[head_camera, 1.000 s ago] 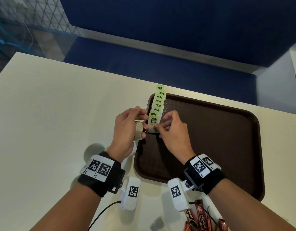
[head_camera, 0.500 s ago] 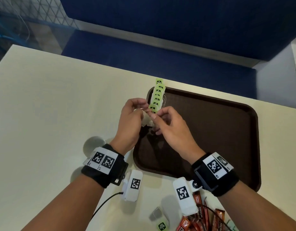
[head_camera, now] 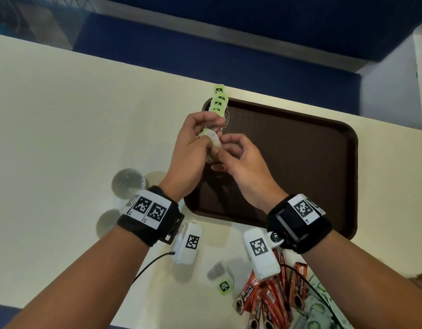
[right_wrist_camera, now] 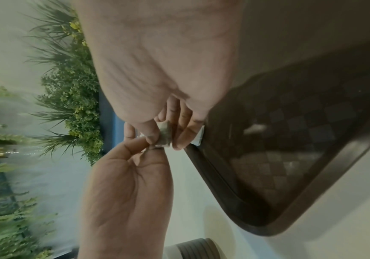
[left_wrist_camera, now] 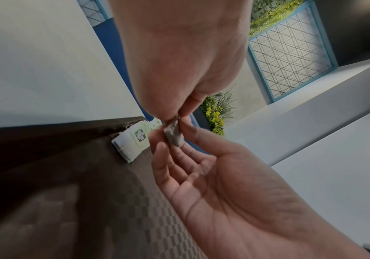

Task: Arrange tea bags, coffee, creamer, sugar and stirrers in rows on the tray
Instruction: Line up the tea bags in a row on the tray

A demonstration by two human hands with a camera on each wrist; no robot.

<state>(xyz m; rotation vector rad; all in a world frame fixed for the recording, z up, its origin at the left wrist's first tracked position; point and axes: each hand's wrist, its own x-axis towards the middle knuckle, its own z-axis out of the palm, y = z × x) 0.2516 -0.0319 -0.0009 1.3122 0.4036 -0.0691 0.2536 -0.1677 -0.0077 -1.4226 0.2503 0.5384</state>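
A brown tray (head_camera: 300,162) lies on the cream table. A row of tea bags with green tags (head_camera: 218,103) runs along its far left corner and shows in the left wrist view as white bags (left_wrist_camera: 133,140). Just above the tray's left edge, both hands hold one tea bag (head_camera: 213,141) between them. My left hand (head_camera: 205,136) pinches its upper end (left_wrist_camera: 173,133) with thumb and fingers. My right hand (head_camera: 223,148) pinches the same bag (right_wrist_camera: 164,135) from the other side. The fingers hide most of the bag.
Red coffee sachets (head_camera: 264,302) lie heaped near the table's front edge, with green-printed sachets (head_camera: 319,302) beside them. A loose tea bag (head_camera: 218,273) with its green tag (head_camera: 225,286) lies left of the heap. Clear glass items (head_camera: 129,184) stand left of my left wrist.
Both hands have lifted away from the row on the tray and drawn back toward me. They now hold one tea bag between them. The row stays in place.
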